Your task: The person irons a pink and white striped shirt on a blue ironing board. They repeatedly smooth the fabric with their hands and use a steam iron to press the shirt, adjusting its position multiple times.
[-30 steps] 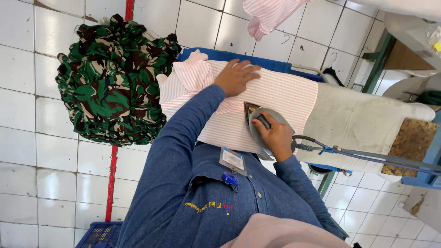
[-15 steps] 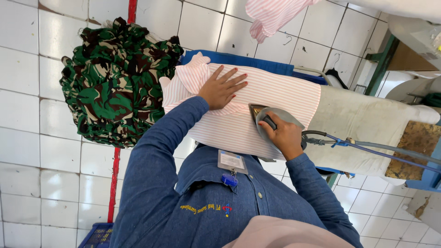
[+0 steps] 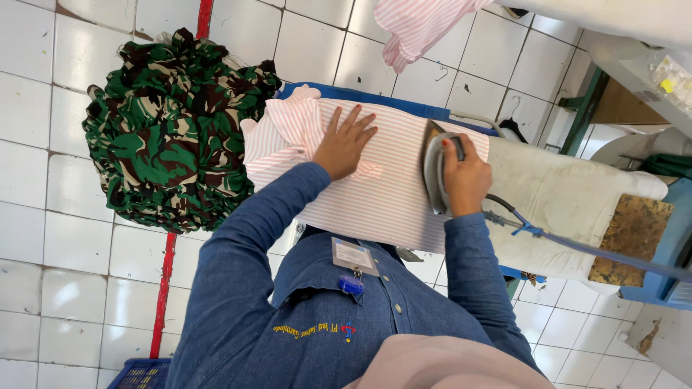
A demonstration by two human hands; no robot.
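Now the left hand (image 3: 344,145) lies flat with fingers (image 3: 358,119) spread and loose, palm down on the pink striped shirt (image 3: 375,180), gripping nothing. Right hand (image 3: 465,175) is clenched around the handle of the iron (image 3: 435,175), fingers wrapped over the top.

Change against half a second ago: the iron sits further right along the shirt, at the edge where the cloth ends and the pale padded board (image 3: 548,198) begins; before, it was nearer the middle of the shirt. The left hand has turned a little, fingers aimed more toward the far wall, and remains pressed on the shirt's left half.

Iron: long axis runs near to far, pointed tip toward the far tiled wall, soleplate down on the cloth. It lies directly under the right fingers, and well right of the left hand, with bare striped cloth between them.

Shirt: spread across the board, bunched collar end at far left. A cord (image 3: 577,245) leads right from the iron. A heap of green camouflage cloth (image 3: 173,130) lies left of the board on the white tiled floor (image 3: 65,238). Another pink striped garment (image 3: 418,25) hangs at far top.
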